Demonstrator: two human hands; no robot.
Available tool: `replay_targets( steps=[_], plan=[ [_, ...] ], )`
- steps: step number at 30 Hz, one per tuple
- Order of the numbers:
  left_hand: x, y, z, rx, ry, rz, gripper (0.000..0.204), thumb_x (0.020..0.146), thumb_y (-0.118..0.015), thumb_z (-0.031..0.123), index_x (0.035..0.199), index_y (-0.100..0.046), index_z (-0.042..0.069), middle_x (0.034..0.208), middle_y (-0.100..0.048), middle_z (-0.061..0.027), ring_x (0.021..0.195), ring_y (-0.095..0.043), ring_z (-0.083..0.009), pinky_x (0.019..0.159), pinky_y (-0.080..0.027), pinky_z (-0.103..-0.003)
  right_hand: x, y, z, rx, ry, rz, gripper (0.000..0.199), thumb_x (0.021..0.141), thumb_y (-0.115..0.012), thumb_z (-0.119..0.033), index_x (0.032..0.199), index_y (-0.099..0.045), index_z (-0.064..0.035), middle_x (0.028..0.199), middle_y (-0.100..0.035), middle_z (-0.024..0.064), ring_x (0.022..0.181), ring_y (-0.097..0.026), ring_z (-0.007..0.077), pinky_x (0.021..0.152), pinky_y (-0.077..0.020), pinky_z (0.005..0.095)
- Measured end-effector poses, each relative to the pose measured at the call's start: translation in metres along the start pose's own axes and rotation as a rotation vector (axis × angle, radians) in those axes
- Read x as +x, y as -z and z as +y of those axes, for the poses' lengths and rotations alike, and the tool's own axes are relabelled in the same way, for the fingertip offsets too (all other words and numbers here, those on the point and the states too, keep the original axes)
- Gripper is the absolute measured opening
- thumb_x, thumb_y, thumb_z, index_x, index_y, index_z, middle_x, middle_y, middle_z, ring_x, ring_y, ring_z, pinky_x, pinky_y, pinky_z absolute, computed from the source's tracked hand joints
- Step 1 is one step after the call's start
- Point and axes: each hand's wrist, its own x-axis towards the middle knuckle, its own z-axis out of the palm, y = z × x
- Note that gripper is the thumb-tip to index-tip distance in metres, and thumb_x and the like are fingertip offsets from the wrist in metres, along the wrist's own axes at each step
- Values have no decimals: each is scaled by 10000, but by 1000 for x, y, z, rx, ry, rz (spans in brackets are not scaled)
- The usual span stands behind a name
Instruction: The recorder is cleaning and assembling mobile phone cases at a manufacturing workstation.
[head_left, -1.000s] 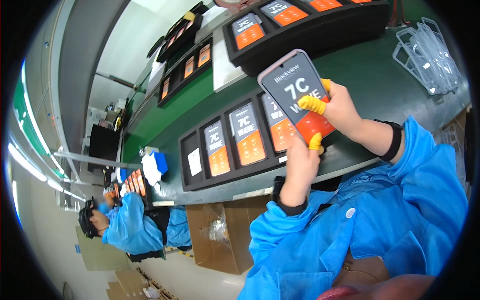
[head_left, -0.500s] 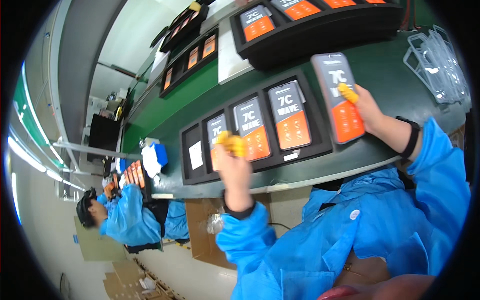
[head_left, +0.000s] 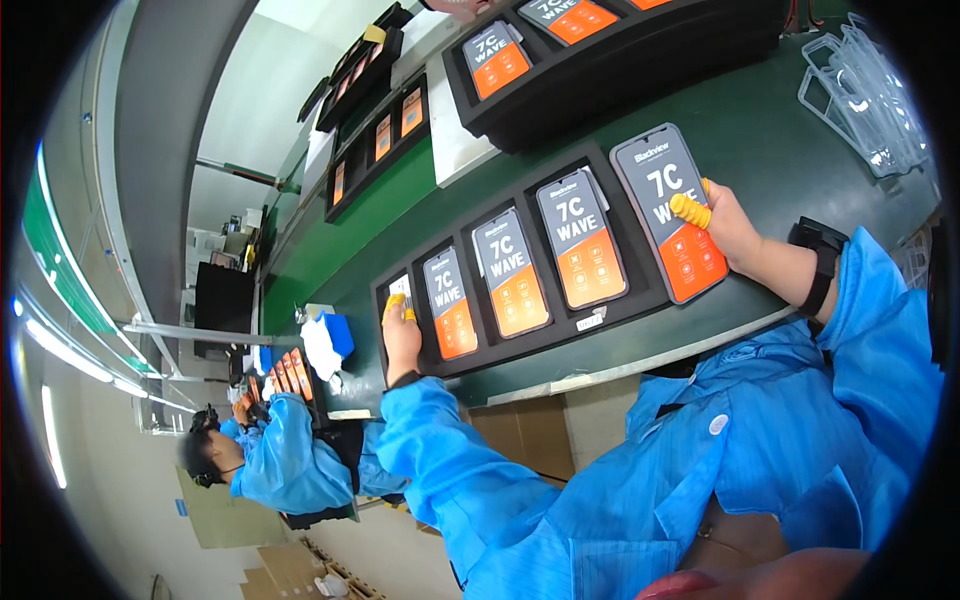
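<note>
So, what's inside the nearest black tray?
Three phones lie in the black tray. At its left end is a white slip, partly covered by the left hand; what lies beneath is hidden.

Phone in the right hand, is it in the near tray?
Out: the right hand holds the phone, partly hiding the right rim of the tray.

I saw a tray [head_left: 545, 335] on the desk [head_left: 720, 145], with three phones [head_left: 512, 272] side by side in it. The left hand [head_left: 402, 338] was at its leftmost compartment, partly over a slip [head_left: 400, 286]. At the tray's right end, the right hand [head_left: 735, 235] held a fourth phone [head_left: 668, 245]; I couldn't tell whether they touched. Behind lay a second tray [head_left: 620, 80] with more phones, a pile of cases [head_left: 870, 100] to its right. Left of the near tray I saw a bin [head_left: 340, 335], and a co-worker [head_left: 290, 460] farther left.
</note>
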Motion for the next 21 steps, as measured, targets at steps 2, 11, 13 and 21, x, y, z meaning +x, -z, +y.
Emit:
replay_targets(
  steps=[2, 11, 13, 21],
  plan=[
    [-11, 6, 55, -53, 54, 321, 259, 779, -436, 33, 1017, -535, 3, 1003, -551, -170, 952, -516, -294, 816, -395, -351, 2, -6, -5, 24, -43, 8, 297, 781, -596, -192, 974, -479, 1, 882, -578, 63, 768, -576, 116, 681, -484, 240],
    [-113, -21, 254, -1408, -100, -119, 390, 889, -378, 274, 1183, -354, 20, 1103, -477, -76, 947, -508, -189, 774, -435, -345, 3, -121, -41, -365, 490, -257, 322, 774, -586, -186, 1005, -494, 19, 843, -587, 143, 775, -580, 202, 688, -435, 290],
    [-101, -30, 240, -1515, -64, 107, 376, 881, -389, 288, 1161, -371, 39, 1045, -499, -69, 914, -517, -192, 740, -439, -328, 11, -116, -32, -391, 524, -302, 380, 750, -617, -276, 980, -509, 6, 773, -570, 140, 697, -548, 203, 649, -430, 292],
    [-49, 38, -9, -1264, 396, 292, 273, 856, -428, 246, 967, -512, 11, 854, -586, -97, 670, -575, -204, 536, -455, -296, -25, 25, -45, -1218, 483, 50, 330, 702, -642, -233, 938, -539, -28, 711, -512, 95, 661, -496, 238, 628, -422, 311]
  ],
)
